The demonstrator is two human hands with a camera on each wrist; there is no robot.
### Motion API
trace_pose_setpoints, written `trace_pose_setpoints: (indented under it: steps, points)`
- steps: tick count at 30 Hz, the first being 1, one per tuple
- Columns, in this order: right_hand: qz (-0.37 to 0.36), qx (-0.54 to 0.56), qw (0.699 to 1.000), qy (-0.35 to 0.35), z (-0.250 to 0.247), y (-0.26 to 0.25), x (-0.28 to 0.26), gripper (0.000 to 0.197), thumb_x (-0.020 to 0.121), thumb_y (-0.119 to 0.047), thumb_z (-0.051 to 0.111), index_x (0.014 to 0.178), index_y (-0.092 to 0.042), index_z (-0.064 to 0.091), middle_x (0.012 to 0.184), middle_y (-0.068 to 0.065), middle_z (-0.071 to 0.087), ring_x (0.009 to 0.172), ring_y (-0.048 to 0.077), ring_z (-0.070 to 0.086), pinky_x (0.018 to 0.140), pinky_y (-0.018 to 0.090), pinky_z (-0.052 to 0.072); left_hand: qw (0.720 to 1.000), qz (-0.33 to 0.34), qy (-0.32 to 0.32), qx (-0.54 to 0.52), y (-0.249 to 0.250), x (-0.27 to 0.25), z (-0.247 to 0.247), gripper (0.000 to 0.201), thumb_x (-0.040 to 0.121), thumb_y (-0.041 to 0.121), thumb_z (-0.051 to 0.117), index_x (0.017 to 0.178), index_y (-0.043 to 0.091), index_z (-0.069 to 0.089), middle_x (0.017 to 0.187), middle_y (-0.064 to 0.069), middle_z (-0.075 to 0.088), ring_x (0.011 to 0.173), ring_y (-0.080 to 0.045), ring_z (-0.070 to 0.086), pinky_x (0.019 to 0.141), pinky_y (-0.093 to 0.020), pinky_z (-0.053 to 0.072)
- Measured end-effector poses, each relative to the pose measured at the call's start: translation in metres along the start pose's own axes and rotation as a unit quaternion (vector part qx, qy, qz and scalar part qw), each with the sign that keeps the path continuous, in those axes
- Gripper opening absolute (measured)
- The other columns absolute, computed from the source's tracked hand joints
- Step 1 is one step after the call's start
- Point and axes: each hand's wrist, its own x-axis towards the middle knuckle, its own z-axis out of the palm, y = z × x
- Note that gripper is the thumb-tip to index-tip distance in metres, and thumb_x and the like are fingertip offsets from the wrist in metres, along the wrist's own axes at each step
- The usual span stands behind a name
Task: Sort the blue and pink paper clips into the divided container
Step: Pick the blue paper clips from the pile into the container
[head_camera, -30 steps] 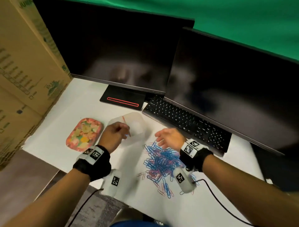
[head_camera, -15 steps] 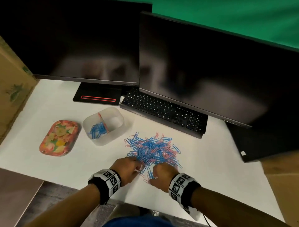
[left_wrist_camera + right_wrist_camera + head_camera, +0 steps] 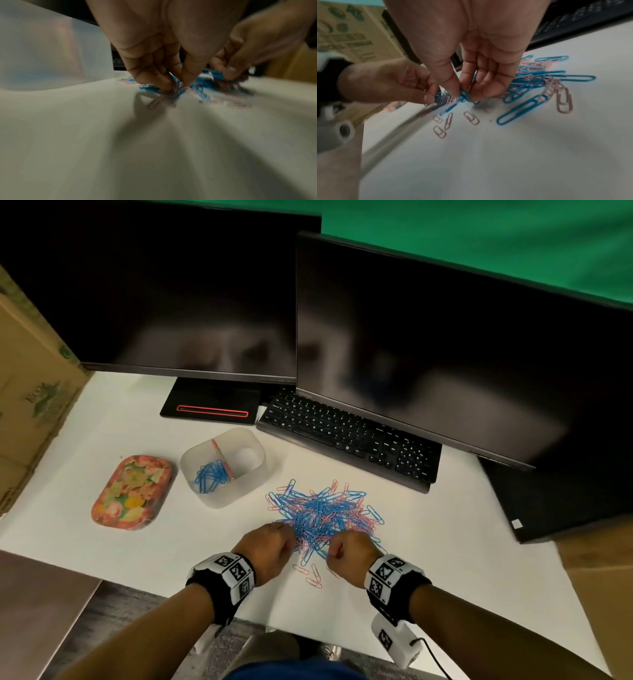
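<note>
A mixed pile of blue and pink paper clips lies on the white table, right of the translucent divided container. Its left compartment holds blue clips; the right compartment looks bare. My left hand is curled at the pile's near left edge and pinches a bunch of clips. Beside it my right hand pinches a blue clip between thumb and forefinger. A few pink clips lie loose between the wrists. The left wrist view is blurred.
A flowered tray sits left of the container. A black keyboard and two dark monitors stand behind the pile. A cardboard box walls the left side. The table's near edge runs just under my wrists.
A second ago the left hand was at the container and the right hand over the pile. Both then dropped to the pile's near edge, where they stay, now pinching clips.
</note>
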Motion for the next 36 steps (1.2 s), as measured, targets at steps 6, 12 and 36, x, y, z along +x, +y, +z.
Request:
trace_pose_setpoints:
  steps: [6, 12, 36]
  points:
    - [0.044, 0.241, 0.968, -0.056, -0.018, 0.002, 0.001, 0.028, 0.080, 0.005, 0.065, 0.098, -0.016, 0.064, 0.070, 0.002, 0.066, 0.058, 0.014, 0.060, 0.056, 0.024, 0.052, 0.959, -0.098, 0.010, -0.267, -0.003, 0.003, -0.003, 0.030, 0.084, 0.006, 0.061, 0.098, 0.032, 0.057, 0.070, 0.009, 0.059, 0.061, -0.002, 0.054, 0.069, -0.020, 0.048]
    - [0.053, 0.416, 0.906, -0.059, -0.031, -0.006, 0.006, 0.026, 0.085, 0.014, 0.054, 0.097, -0.008, 0.063, 0.069, 0.012, 0.060, 0.052, 0.019, 0.059, 0.051, 0.028, 0.054, 0.842, -0.171, -0.015, -0.511, 0.011, 0.013, -0.011, 0.021, 0.088, -0.012, 0.050, 0.094, 0.005, 0.060, 0.074, -0.011, 0.059, 0.063, -0.018, 0.061, 0.065, -0.027, 0.056]
    - [0.005, -0.243, 0.970, 0.013, 0.000, -0.001, 0.005, 0.027, 0.091, -0.037, 0.050, 0.105, -0.018, 0.061, 0.110, 0.006, 0.064, 0.101, 0.028, 0.062, 0.083, 0.034, 0.049, 0.995, -0.077, -0.031, 0.046, 0.025, 0.016, 0.009, 0.020, 0.088, 0.028, 0.046, 0.096, 0.022, 0.064, 0.103, 0.000, 0.065, 0.093, -0.024, 0.062, 0.076, -0.030, 0.048]
